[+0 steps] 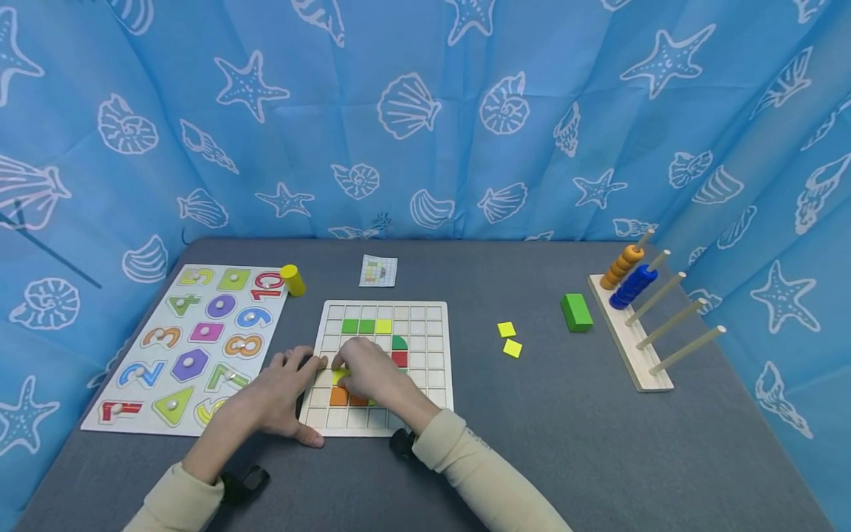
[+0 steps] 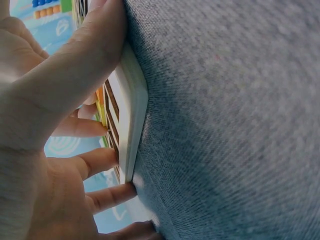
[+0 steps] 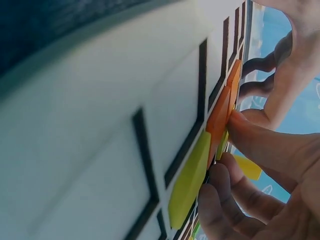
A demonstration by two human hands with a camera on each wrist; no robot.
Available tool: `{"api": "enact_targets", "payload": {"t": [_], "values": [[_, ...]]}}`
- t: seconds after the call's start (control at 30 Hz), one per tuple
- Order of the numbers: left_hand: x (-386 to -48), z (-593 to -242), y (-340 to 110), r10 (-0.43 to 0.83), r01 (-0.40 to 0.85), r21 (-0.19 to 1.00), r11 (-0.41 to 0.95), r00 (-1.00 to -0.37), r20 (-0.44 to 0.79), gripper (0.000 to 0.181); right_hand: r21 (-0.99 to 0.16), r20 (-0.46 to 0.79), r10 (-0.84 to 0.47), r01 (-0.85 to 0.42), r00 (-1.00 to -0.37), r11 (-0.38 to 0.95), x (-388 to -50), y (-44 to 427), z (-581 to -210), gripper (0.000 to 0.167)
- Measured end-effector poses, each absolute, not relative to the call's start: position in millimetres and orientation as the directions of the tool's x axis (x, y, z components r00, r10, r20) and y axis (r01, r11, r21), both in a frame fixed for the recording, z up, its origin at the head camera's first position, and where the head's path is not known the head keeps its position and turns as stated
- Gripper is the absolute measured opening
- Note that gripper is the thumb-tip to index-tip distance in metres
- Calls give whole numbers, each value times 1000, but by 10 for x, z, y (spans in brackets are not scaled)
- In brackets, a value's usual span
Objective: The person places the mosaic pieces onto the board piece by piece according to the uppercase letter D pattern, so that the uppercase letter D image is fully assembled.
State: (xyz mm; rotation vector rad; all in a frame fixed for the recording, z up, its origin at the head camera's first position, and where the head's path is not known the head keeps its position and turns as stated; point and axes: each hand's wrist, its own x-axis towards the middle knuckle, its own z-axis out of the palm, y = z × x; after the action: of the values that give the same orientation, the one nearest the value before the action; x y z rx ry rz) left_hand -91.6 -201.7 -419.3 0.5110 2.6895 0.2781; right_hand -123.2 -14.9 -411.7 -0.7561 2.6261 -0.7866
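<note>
A white gridded board [image 1: 435, 378] lies on the table with coloured tiles in its cells. My left hand [image 1: 275, 399] rests at its left edge, fingers spread along the side and thumb by the near left corner [image 2: 135, 95]. Over the board's middle, my right hand [image 1: 377, 373] has curled fingers, with thumb and fingertips at a yellow tile [image 1: 340, 377]. Just below sit orange tiles [image 1: 339, 397]. Further up are green tiles [image 1: 358, 326], another yellow tile [image 1: 383, 326], a green rounded tile [image 1: 400, 343] and a red tile [image 1: 400, 359]. My right hand hides some cells.
Two loose yellow tiles [image 1: 508, 338] lie right of the board, with a green block [image 1: 576, 312] and a peg rack with beads [image 1: 631, 340] beyond. A number puzzle [image 1: 156, 351] lies left, a yellow cylinder [image 1: 292, 280] at its corner. Behind the board is a pattern card [image 1: 378, 271].
</note>
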Motion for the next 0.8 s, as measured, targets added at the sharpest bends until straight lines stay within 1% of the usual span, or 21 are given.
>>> {"api": "enact_targets", "payload": {"t": [0.17, 0.33, 0.57, 0.8], "values": [[-913, -4210, -2016, 391, 316, 259, 913, -860, -328, 121, -577, -122, -555, -397, -823, 714, -1234, -133, -4113, 23], [-907, -4218, -2015, 392, 321, 252, 913, -861, -323, 121, -594, -128, -527, -360, -840, 719, -1292, -52, -4068, 27], [-892, -4198, -2015, 394, 328, 244, 913, -865, -310, 122, -673, -108, -459, -275, -882, 687, -1426, 182, -3991, 27], [-888, -4194, -2014, 400, 335, 244, 910, -866, -299, 123, -697, -85, -399, -232, -913, 678, -1529, 459, -3944, 26]]}}
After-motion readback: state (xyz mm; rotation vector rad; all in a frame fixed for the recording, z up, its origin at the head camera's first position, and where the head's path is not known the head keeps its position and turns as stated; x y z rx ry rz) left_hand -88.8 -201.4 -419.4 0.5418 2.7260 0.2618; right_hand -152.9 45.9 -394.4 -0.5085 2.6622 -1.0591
